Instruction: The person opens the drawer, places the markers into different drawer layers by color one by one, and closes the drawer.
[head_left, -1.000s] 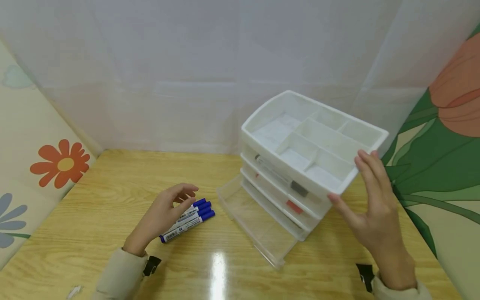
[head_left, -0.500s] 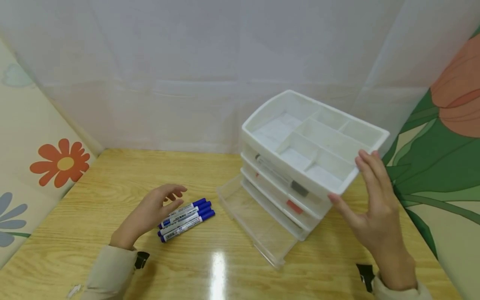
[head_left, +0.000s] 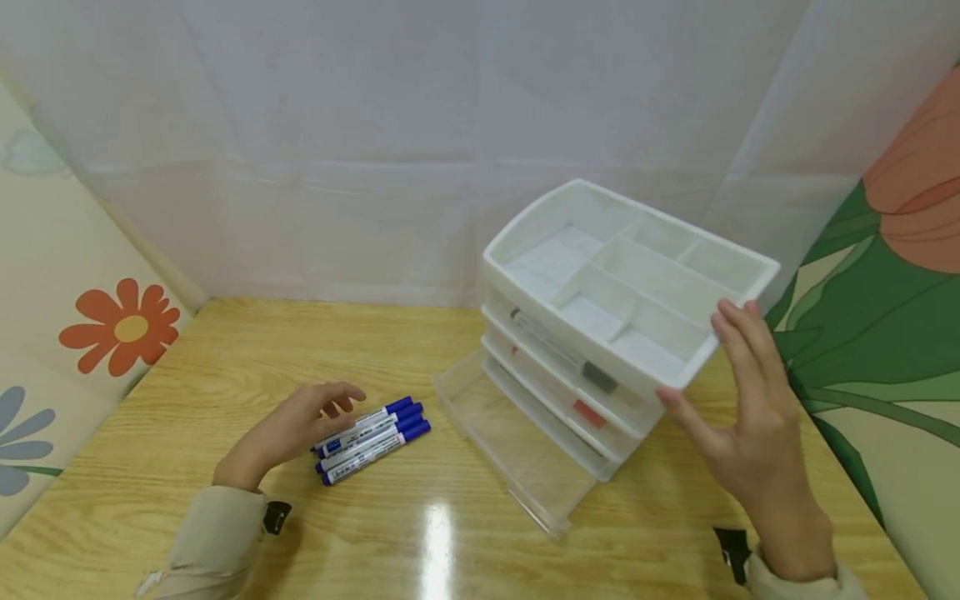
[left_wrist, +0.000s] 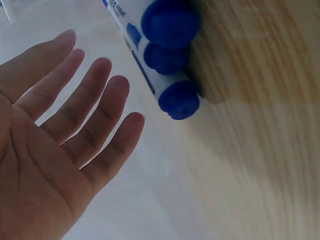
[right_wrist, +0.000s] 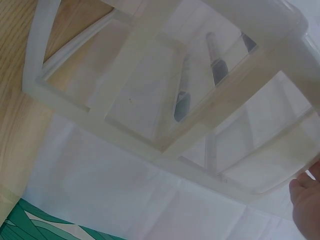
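Several whiteboard markers (head_left: 367, 442) with blue caps lie side by side on the table, left of the organizer. My left hand (head_left: 300, 425) hovers at their left, its fingers loosely bent and holding nothing. In the left wrist view, that hand (left_wrist: 65, 125) shows its palm and spread fingers apart from the blue marker ends (left_wrist: 177, 97). With thumb and fingertips, my right hand (head_left: 750, 425) holds the near right corner of the white drawer organizer (head_left: 675, 383). Its clear bottom drawer (head_left: 517, 450) is pulled out. In the right wrist view, only fingertips (right_wrist: 307, 197) show at the organizer's edge.
The organizer's divided top tray (head_left: 555, 250) has a raised rim. Through its upper drawer fronts show a dark-capped marker (head_left: 562, 350) and a red item (head_left: 589, 413). A white sheet (head_left: 337, 150) hangs behind the wooden table (head_left: 247, 350).
My left hand has drawn back left from over the markers, uncovering more of them. The markers, the organizer and my right hand stay where they were.
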